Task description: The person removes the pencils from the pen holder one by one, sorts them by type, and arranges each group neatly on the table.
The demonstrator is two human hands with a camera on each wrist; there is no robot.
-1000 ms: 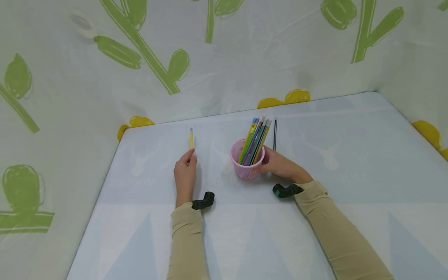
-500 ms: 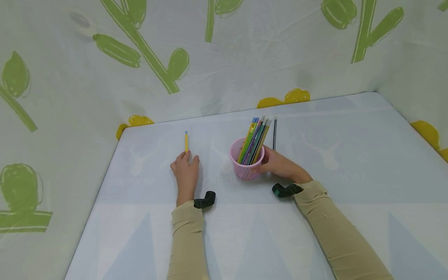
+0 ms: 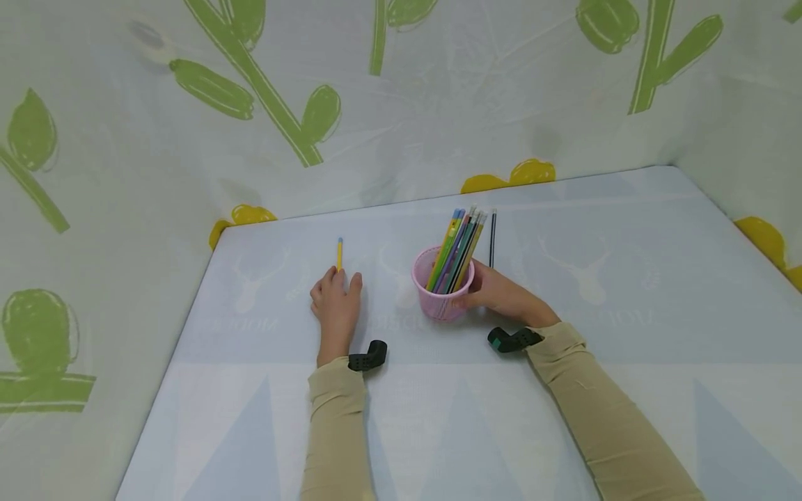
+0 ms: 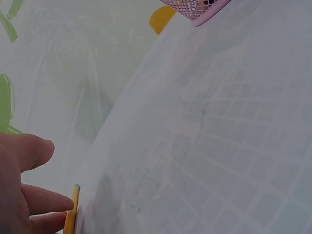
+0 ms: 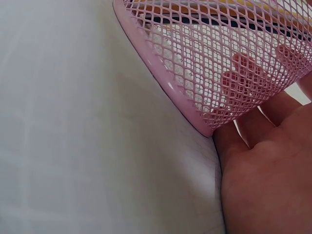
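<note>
A yellow pencil [image 3: 340, 254] with a blue end lies on the table left of centre. My left hand [image 3: 336, 309] is over its near part, thumb held apart. In the left wrist view, fingertips touch the side of the pencil [image 4: 71, 217], and the thumb is off it. A pink mesh pencil cup [image 3: 432, 307] stands upright in the middle, filled with several pencils [image 3: 452, 250] leaning right. My right hand [image 3: 504, 296] grips the cup from its right side. Through the mesh [image 5: 195, 63] in the right wrist view, fingers show curled behind the cup.
A dark striped pencil [image 3: 492, 240] lies just right of the cup, its near end hidden by the right hand. The pale printed table [image 3: 464, 424] ends at a wall [image 3: 438, 125] of cloth with green plant prints. Black wrist cameras [image 3: 368, 356] sit on both cuffs.
My left hand has gone from pinching the yellow pencil to touching it with the thumb apart. The pencil shifted left, then partly back right, and slightly nearer. Right hand and cup stayed put.
</note>
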